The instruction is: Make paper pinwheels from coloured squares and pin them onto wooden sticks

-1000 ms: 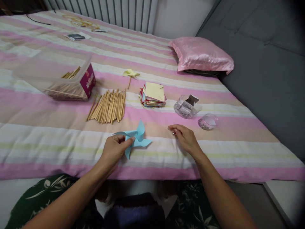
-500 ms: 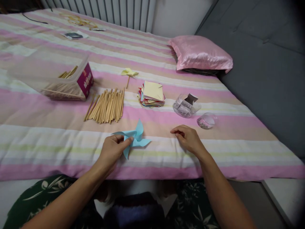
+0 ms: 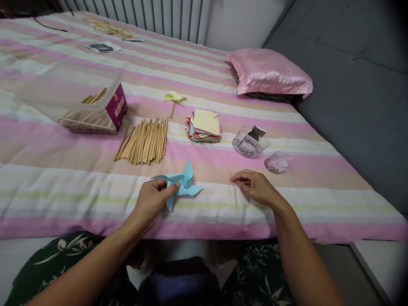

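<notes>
Between the thumb and fingers of my left hand (image 3: 154,197) is a light blue paper pinwheel (image 3: 183,187), its blades folded toward the middle. My right hand (image 3: 256,187) is to the right of it, over the striped sheet, with thumb and fingertips pinched together; whatever they may hold is too small to make out. Just beyond that hand are a small clear cup (image 3: 276,162) of tiny metal pieces and a clear plastic box (image 3: 249,142) with more of them. A stack of square coloured papers (image 3: 206,124), yellow on top, lies past the pinwheel.
Wooden sticks (image 3: 145,142) lie in a row left of the papers. Behind them stands a clear plastic tub (image 3: 86,87) holding more sticks. A finished yellow pinwheel (image 3: 174,97) on a stick rests farther back. A pink pillow (image 3: 270,72) sits by the grey headboard (image 3: 344,85).
My right hand has shifted slightly right, its fingertips drawn closer together. My left hand keeps the blue pinwheel in nearly the same place. The view has moved a little.
</notes>
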`<state>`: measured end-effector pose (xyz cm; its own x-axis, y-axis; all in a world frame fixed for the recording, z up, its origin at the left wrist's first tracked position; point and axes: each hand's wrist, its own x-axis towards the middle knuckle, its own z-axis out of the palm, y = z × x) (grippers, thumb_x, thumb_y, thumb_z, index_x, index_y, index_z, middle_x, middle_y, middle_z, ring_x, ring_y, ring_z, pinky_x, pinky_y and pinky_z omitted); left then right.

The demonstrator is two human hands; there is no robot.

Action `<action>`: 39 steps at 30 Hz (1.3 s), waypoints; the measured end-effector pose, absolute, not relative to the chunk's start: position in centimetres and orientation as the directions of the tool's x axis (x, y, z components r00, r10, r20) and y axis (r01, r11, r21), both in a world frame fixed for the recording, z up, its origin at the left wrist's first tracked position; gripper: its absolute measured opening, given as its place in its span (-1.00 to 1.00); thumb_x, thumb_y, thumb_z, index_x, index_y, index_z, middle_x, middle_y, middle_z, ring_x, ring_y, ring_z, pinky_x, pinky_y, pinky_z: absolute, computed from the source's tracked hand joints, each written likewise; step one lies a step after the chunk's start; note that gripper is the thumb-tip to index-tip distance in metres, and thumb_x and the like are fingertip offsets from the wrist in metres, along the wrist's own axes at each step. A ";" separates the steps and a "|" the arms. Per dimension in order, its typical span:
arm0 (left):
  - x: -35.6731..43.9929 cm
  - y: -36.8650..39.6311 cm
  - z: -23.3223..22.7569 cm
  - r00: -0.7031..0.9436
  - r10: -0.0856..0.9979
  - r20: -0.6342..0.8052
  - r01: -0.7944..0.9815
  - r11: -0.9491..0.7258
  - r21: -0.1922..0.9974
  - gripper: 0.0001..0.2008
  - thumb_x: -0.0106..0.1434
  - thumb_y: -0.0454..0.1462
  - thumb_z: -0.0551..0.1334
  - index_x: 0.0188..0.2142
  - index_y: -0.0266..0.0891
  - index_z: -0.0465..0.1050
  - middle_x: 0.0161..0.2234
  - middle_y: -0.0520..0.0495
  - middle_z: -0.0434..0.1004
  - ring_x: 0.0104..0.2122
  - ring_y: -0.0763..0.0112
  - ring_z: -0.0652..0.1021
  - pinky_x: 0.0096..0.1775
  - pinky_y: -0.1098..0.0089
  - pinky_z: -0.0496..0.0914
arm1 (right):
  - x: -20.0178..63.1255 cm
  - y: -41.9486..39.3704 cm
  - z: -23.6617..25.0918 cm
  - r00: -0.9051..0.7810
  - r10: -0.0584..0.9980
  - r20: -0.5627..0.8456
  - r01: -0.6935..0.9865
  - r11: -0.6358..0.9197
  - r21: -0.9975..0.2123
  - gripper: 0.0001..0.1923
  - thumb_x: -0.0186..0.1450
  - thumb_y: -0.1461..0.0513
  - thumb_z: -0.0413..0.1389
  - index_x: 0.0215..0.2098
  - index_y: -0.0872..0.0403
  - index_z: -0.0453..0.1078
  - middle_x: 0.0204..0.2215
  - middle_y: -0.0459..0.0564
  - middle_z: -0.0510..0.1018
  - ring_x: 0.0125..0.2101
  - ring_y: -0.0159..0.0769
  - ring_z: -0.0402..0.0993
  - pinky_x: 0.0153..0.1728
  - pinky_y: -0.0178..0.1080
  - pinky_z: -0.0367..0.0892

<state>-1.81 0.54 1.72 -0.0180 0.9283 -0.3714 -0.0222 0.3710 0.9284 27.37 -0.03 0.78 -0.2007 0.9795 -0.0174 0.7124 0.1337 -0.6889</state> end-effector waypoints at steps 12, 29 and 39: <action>-2.0 0.5 1.3 -0.013 0.940 -0.341 -0.007 0.341 0.940 -0.78 -0.11 -0.20 0.35 -0.67 -0.31 0.42 -0.72 0.09 0.31 -0.69 0.57 0.27 -0.62 0.51 0.11 | 26.8 0.0 1.2 -0.223 0.974 0.048 0.846 0.218 -0.487 -0.85 0.15 0.30 0.04 -0.38 0.06 0.46 -0.41 -0.05 0.56 -0.40 -0.28 0.46 -0.36 -0.28 0.29; -2.1 0.2 1.5 -0.026 0.944 -0.328 -0.076 0.326 0.942 -0.79 -0.12 -0.20 0.35 -0.63 -0.32 0.46 -0.68 0.06 0.39 -0.65 0.54 0.31 -0.57 0.51 0.15 | 25.2 -0.2 0.1 -0.209 0.975 0.073 0.869 0.219 -0.444 -0.87 0.21 0.30 -0.01 -0.31 0.06 0.35 -0.40 -0.02 0.52 -0.40 -0.27 0.44 -0.35 -0.26 0.28; -1.9 0.5 1.8 -0.045 0.935 -0.351 -0.083 0.347 0.934 -0.84 -0.18 -0.24 0.36 -0.65 -0.30 0.46 -0.69 0.08 0.39 -0.68 0.56 0.30 -0.60 0.52 0.14 | 25.5 0.2 0.0 -0.152 0.983 0.100 0.909 0.178 -0.377 -0.86 0.18 0.32 0.03 -0.41 0.05 0.44 -0.41 -0.02 0.54 -0.39 -0.26 0.45 -0.32 -0.25 0.29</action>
